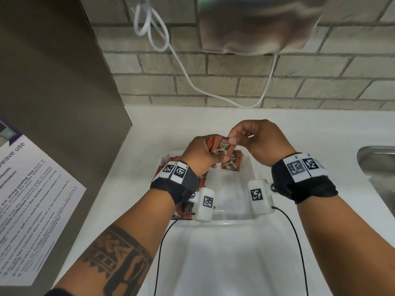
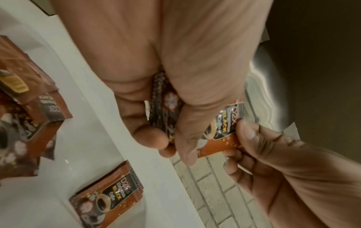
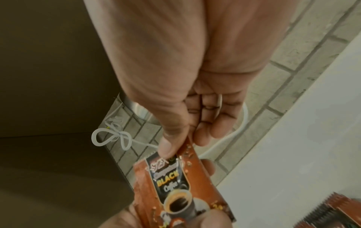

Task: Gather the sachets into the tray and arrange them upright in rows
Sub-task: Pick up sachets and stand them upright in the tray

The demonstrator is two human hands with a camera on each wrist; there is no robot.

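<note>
Both hands were raised together over the far end of the white tray (image 1: pixel 252 174), sharing one coffee sachet (image 1: pixel 222 146). The left hand (image 1: pixel 198 152) was curled round a small bundle of sachets (image 2: pixel 164 108) — how many could not be told — and the shared sachet stood at the front of that bundle. The right hand (image 1: pixel 256 139) pinched the sachet's top corner between thumb and forefinger, its other fingers loosely curled.

The sachet's long axis ran near upright, printed face toward the person, top edge at the right hand. It hung directly above the tray's far wall, where one sachet (image 1: pixel 230 163) already stood leaning, apparently with others close behind it.

More loose sachets (image 1: pixel 188 208) lay outside the tray's left rim, under the left wrist — nearer that hand than the other.

Judgement: the coming move turns on the held sachet going straight down, axis kept vertical, to join the standing row below; the right hand is placed to guide it, the left to release. The task appears early, most of the tray floor being bare.
</note>
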